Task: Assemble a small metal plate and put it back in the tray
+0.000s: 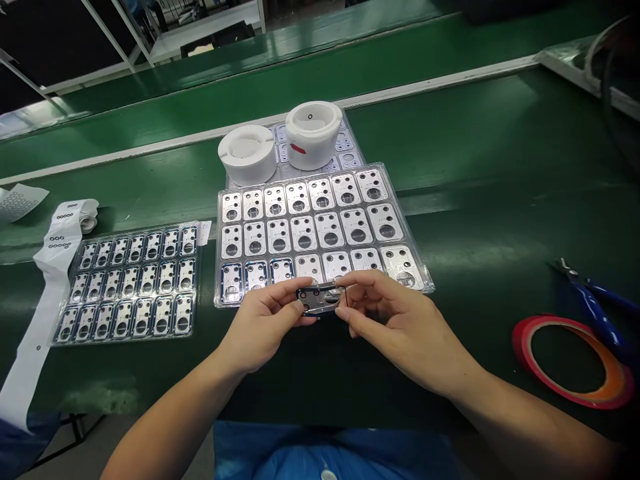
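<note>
Both my hands, my left hand [265,323] and my right hand [397,327], pinch a small rectangular metal camera-cover plate [320,298] by its short ends, between fingers and thumbs. It has a dark rim and round holes. Just beyond my fingertips lies a clear plastic tray [219,267] holding three rows of similar silver plates. My hands hover over its front edge and hide part of the bottom row. A smaller clear tray [196,287] of narrower plates lies to the left.
Two white round cylinders [314,135] stand on a further tray of plates. A white perforated strip [55,260] trails from a roll at left. Blue-handled pliers [595,313] and a red tape roll [573,363] lie at right on the green conveyor belt [480,133].
</note>
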